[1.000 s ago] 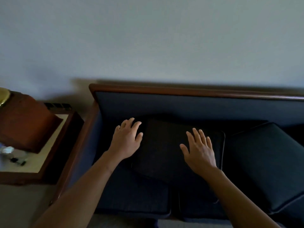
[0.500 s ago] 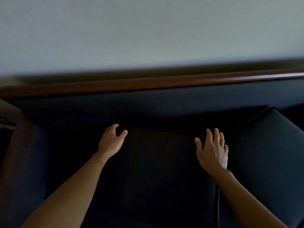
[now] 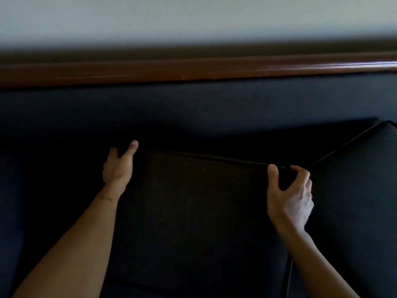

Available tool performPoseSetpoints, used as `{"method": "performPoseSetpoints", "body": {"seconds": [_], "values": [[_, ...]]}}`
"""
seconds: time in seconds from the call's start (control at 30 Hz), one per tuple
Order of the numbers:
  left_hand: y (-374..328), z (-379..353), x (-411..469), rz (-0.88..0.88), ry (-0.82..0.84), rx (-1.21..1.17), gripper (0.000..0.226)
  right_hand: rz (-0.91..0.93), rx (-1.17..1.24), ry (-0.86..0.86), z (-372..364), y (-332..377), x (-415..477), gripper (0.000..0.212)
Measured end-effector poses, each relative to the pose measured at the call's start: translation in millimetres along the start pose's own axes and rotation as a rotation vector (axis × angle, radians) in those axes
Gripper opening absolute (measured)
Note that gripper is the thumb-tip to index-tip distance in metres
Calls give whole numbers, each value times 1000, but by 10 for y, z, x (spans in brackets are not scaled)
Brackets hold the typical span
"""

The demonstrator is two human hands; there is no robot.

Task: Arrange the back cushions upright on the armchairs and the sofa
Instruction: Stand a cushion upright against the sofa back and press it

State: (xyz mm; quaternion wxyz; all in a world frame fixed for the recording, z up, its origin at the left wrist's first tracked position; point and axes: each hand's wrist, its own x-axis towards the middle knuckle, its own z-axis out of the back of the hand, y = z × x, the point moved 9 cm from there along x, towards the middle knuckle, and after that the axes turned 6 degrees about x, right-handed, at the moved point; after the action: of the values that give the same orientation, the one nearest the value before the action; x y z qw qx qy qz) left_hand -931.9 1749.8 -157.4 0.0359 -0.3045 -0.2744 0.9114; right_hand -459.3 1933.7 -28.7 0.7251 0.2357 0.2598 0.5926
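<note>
A dark navy back cushion (image 3: 199, 203) lies flat on the seat of the sofa (image 3: 193, 108), its far edge toward the backrest. My left hand (image 3: 119, 166) grips the cushion's far left corner, thumb on top and fingers curled behind the edge. My right hand (image 3: 289, 190) grips the far right corner, thumb in front and fingers wrapped over the piped edge. A second dark back cushion (image 3: 361, 190) lies tilted at the right, touching the first one.
The sofa's upholstered backrest rises behind the cushions, capped by a brown wooden rail (image 3: 193, 69). A pale wall (image 3: 193, 18) stands behind it. The scene is dim and the cushion edges are hard to make out.
The view has closed in on the sofa. Both hands went from lying flat on the cushion to reaching its far edge and curling round its two far corners.
</note>
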Motion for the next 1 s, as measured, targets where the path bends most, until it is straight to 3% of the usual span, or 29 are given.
{"method": "performPoseSetpoints", "body": {"seconds": [0.23,0.5,0.67,0.8,1.0], "values": [[-118,810,-683,-165,-233,-37,81,123,130,6,232,243,-317,58],[313,2107,-1430,-182,-469,-356,62,394,316,-2,595,1000,-1005,51],[720,2747,-1800,-276,-506,-530,54,526,318,155,592,1186,-1438,62],[1079,2851,-1984,-274,-407,-433,52,531,146,388,376,1022,-1836,74],[1231,2929,-2076,-328,-264,-19,62,555,-87,393,336,1052,-1913,61]]}}
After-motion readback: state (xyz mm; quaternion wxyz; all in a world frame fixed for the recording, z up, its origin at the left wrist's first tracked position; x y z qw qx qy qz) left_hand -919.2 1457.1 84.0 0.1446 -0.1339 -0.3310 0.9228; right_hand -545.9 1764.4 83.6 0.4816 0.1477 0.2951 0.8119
